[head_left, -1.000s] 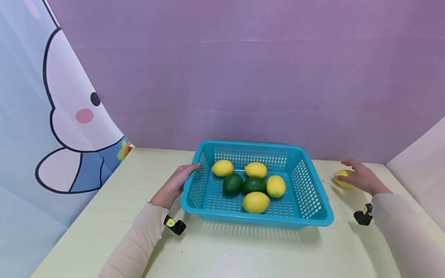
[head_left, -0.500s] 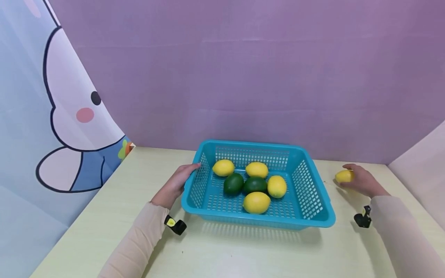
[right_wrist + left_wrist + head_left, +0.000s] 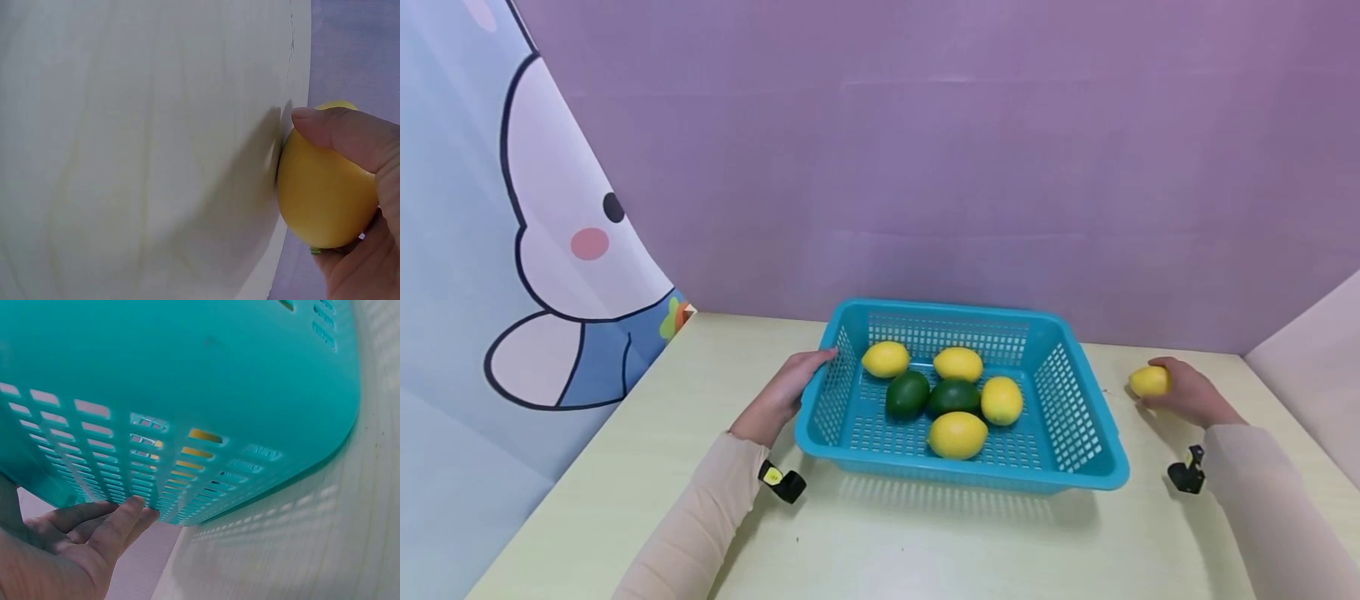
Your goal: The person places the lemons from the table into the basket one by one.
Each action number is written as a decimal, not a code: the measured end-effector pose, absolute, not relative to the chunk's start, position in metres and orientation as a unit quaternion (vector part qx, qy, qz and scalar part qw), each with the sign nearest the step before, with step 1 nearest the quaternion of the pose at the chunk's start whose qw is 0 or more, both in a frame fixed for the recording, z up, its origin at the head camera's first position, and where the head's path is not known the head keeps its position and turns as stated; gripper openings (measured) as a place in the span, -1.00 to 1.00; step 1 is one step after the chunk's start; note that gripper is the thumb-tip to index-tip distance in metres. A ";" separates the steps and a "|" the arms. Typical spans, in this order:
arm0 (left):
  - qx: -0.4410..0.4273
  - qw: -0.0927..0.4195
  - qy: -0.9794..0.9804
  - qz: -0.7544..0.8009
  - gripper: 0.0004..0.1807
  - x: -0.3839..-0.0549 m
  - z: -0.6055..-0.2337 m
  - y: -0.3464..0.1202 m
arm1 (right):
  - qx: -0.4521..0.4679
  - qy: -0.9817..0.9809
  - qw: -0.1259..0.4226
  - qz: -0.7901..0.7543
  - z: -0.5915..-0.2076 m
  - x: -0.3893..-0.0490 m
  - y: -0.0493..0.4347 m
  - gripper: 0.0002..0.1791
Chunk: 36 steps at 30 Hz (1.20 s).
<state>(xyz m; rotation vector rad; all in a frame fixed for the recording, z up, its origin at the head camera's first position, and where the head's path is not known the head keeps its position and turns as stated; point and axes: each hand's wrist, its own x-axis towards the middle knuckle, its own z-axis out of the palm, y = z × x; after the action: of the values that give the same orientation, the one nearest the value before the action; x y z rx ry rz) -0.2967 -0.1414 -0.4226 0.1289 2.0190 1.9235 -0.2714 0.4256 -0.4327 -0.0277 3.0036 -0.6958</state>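
Note:
A blue plastic basket with perforated walls rests on the table. Inside it lie several yellow lemons and two dark green avocados. My left hand grips the basket's left rim; in the left wrist view, the fingers lie against the outer wall below the rim. Off to the basket's right, my right hand holds another lemon. The right wrist view shows the thumb on one side of this lemon, with the other fingers partly hidden behind it. Whether it touches the table cannot be told.
The pale wooden table runs back to a purple cloth wall. A light blue cartoon curtain hangs on the left, and a pale wall borders the right side.
My right hand has closed its fingers around the lemon at the right, which was lying loosely under the hand before. My left hand stays on the basket rim; the view has shifted slightly.

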 end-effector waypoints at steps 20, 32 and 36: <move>0.032 0.176 0.709 0.682 -0.40 -0.296 -0.419 -0.140 | 0.001 0.977 0.023 -0.212 -0.431 -0.269 0.426 -0.21; 0.038 0.176 0.709 0.682 -0.39 -0.297 -0.419 -0.141 | 0.008 0.977 0.027 -0.211 -0.430 -0.268 0.425 -0.23; 0.042 0.178 0.707 0.683 -0.39 -0.296 -0.419 -0.141 | 0.015 0.976 0.031 -0.217 -0.430 -0.268 0.424 -0.23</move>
<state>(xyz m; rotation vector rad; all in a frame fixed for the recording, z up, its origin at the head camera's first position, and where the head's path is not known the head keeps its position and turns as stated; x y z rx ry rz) -0.2961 -0.1411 -0.4191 0.1174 2.0002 1.9322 -0.2676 0.4242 -0.4301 0.0453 3.0048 -0.6692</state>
